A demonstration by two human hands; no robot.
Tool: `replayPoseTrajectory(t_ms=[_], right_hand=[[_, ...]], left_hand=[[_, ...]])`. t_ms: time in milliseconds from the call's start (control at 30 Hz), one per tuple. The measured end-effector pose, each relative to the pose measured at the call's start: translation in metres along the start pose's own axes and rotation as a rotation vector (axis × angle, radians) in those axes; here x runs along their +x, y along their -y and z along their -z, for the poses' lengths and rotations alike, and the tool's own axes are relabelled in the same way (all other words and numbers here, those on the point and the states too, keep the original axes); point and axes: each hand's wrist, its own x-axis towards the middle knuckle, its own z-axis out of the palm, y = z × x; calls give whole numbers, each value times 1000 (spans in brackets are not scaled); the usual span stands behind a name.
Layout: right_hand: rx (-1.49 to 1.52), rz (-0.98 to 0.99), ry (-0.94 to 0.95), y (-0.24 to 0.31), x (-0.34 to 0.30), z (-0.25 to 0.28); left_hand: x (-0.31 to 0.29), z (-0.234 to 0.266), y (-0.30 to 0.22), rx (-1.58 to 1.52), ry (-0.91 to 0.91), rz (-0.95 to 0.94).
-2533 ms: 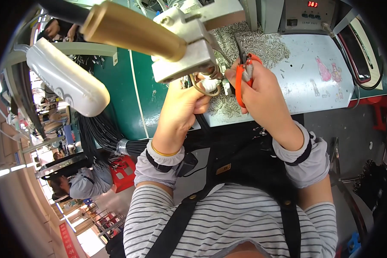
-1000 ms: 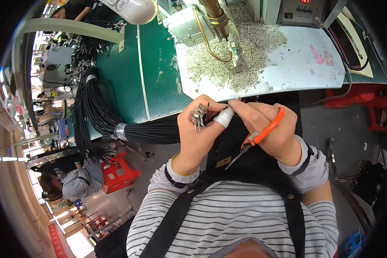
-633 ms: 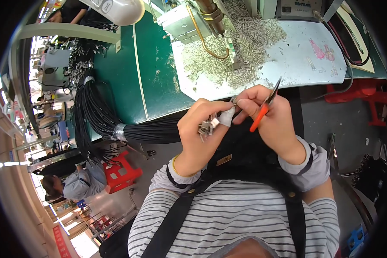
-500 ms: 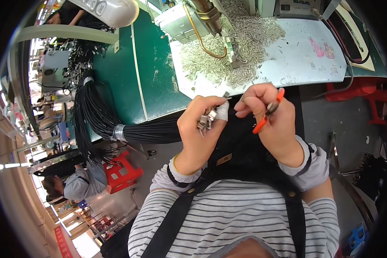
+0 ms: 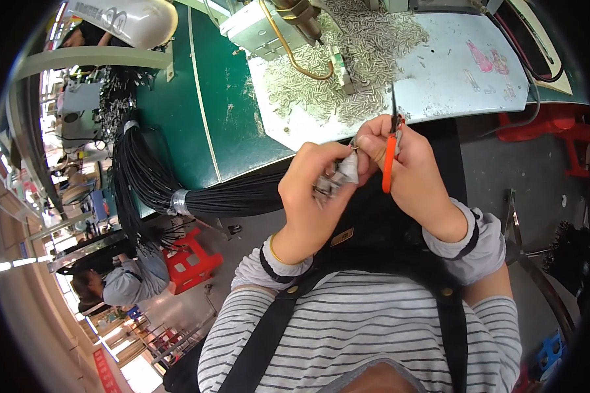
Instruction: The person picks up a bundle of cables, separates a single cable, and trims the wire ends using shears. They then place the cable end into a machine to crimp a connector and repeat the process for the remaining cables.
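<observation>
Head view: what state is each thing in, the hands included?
Left hand: curled around small metal parts
Small metal parts: bunched together, blurred
Right hand: closed on the orange-handled tool
Orange-handled tool: tip pointing away from the wearer; open or shut unclear
Black cables: bound in a bundle
Metal pins: loose, heaped on the white board
White board: partly covered by pins
White lamp: lit or unlit unclear

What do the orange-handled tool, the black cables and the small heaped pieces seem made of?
Orange-handled tool: smooth handle, probably plastic; dark blade, likely metal.
Black cables: smooth, bending lengths, faint sheen, suggesting plastic or rubber jackets.
Small heaped pieces: silvery-grey, dull shine, possibly metal, though too small to be sure.
</observation>
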Motion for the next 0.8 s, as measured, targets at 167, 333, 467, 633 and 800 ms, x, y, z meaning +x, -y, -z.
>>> replayPoseTrajectory(t_ms=[167,333,467,633,800], right_hand=[[110,14,33,1,0,1],[-189,177,-25,-2,-7,8],[-744,185,41,0,-16,12],[-779,190,-66,-13,-14,0],[-616,94,-12,-19,-10,6]], left_hand=[[7,7,3,-746,39,654],[10,13,3,-884,74,700],[11,10,-2,-812,12,597],[13,4,-1,-695,-35,500],[32,12,7,-763,81,727]])
